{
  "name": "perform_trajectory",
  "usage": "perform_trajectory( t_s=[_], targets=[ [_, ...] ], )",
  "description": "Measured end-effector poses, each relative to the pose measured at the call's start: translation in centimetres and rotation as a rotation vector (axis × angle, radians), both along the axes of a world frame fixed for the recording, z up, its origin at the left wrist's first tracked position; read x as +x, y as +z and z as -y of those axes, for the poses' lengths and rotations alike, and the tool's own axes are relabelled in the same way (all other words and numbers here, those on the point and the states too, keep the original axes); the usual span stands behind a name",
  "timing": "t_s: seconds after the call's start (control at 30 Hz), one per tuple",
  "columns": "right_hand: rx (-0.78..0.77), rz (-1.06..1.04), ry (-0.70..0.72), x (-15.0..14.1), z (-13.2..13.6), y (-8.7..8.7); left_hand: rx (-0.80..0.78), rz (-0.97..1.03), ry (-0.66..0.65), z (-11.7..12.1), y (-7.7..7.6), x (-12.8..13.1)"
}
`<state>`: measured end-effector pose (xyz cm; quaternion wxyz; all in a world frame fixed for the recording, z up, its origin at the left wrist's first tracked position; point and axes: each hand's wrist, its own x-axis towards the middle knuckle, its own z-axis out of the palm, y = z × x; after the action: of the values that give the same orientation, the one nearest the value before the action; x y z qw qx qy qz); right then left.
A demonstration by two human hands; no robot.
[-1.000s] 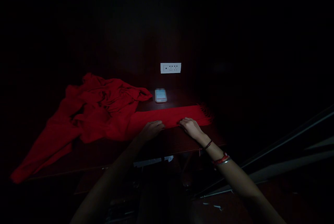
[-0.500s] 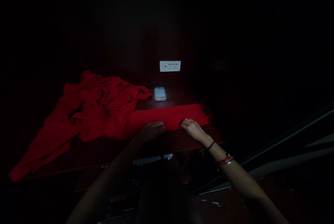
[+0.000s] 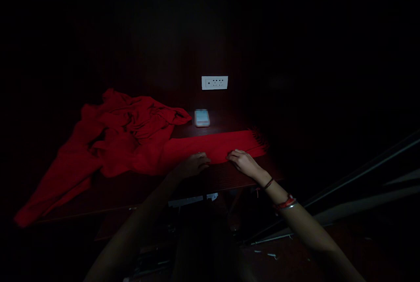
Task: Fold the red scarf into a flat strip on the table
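A red scarf (image 3: pixel 223 144) with a dark fringe at its right end lies across the dark wooden table. Its right part is a flat, narrow folded strip, while the left part is a loose, crumpled heap. My left hand (image 3: pixel 193 164), wearing a ring, is closed at the strip's near edge, its fingertips on the cloth. A short way to the right, my right hand (image 3: pixel 243 162) pinches that same edge with bent fingers. Dim light hides the undersides of both hands.
A small pale, lit device (image 3: pixel 202 118), blurred out, rests behind the strip. On the dark wall above it is a white power socket (image 3: pixel 214 82). The table's front edge (image 3: pixel 226 188) runs below my hands. White scraps (image 3: pixel 271 255) lie on the floor at lower right.
My left fingers have loosened slightly at the scarf's edge. The right hand has slid a little to the right along the edge. The scarf lies nearly the same.
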<state>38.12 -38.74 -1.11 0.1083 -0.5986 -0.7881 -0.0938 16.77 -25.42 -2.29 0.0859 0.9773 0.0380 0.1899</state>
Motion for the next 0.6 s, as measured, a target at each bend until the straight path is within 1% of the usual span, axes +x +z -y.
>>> perform_trajectory(
  t_s=[0.07,0.13,0.2,0.27,0.33,0.43,0.5,0.6],
  targets=[
    [-0.012,-0.081,0.05,0.2,0.2,0.5,-0.062,0.029,0.016,0.1,0.4,-0.1],
    [-0.013,-0.175,0.071,0.4,0.1,1.1,-0.099,0.066,0.058,-0.3,1.0,0.4],
    [0.002,-0.247,0.022,0.4,-0.7,1.6,-0.098,0.101,0.135,-1.0,1.5,1.6],
    [0.002,-0.268,-0.082,0.3,-2.1,1.7,-0.065,0.103,0.246,-2.0,1.7,3.3],
    [-0.068,-0.24,-0.187,0.1,-3.7,1.3,-0.027,0.042,0.383,-2.8,1.4,4.8],
    [-0.282,-0.169,-0.283,0.3,-5.3,0.4,-0.021,-0.144,0.579,-3.4,0.1,6.1],
    [-0.404,-0.137,-0.336,1.0,-5.6,0.0,-0.039,-0.234,0.657,-3.6,-0.7,6.1],
    [-0.491,-0.125,-0.47,3.1,-4.8,-0.1,-0.043,-0.252,0.707,-3.8,-1.1,5.8]
  ],
)
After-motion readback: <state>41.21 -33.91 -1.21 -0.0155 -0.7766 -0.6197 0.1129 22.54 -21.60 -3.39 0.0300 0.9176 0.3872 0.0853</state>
